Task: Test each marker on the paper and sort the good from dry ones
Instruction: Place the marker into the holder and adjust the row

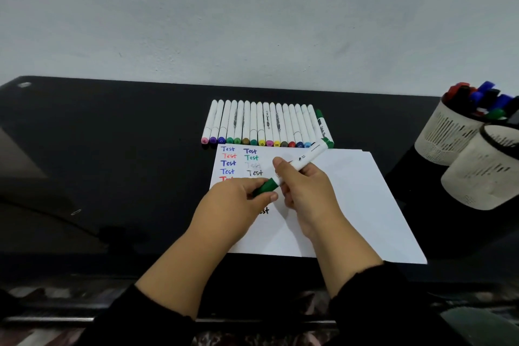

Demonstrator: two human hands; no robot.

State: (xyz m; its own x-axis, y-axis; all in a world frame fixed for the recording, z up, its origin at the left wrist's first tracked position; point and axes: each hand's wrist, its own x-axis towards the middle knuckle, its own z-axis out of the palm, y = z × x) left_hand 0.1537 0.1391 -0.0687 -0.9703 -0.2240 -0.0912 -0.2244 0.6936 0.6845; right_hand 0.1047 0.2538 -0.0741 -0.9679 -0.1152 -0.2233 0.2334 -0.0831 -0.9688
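On the dark worktop (112, 149), the job looks roughly midway, judging by the layout. The paper (351, 205) already carries two columns of "Test" words (228, 163) in blue, red, green, black, plus one very faint grey one that prob. came from a dry pen. Beyond the sheet's far edge lies a neat row of white markers (261, 123) w/ coloured ends, side by side and touching, and a green-capped marker (323, 126) lies at the row's right end. Whether that row is the "good" pile or an untested one can't be told. Two pale mesh cups sit at far right: the back cup (446, 132) holds a bunch of markers w/ red, blue, black and green caps, prob. yet to be tested; what's inside the front cup (477, 177) isn't visible.

The marker in hand (304, 160) is held over the paper's upper middle, barrel slanting up and right. The right hand (303, 188) has its fingers wrapped round the white barrel. The left hand (241, 199) pinches the green cap (265, 187) at the lower-left end, thumb and fingers curled on it. Cap and barrel meet w/ no gap seen, so it's uncapping or recapping; can't say which. The marker sits between both hands, just above the written words, clear of the sheet.
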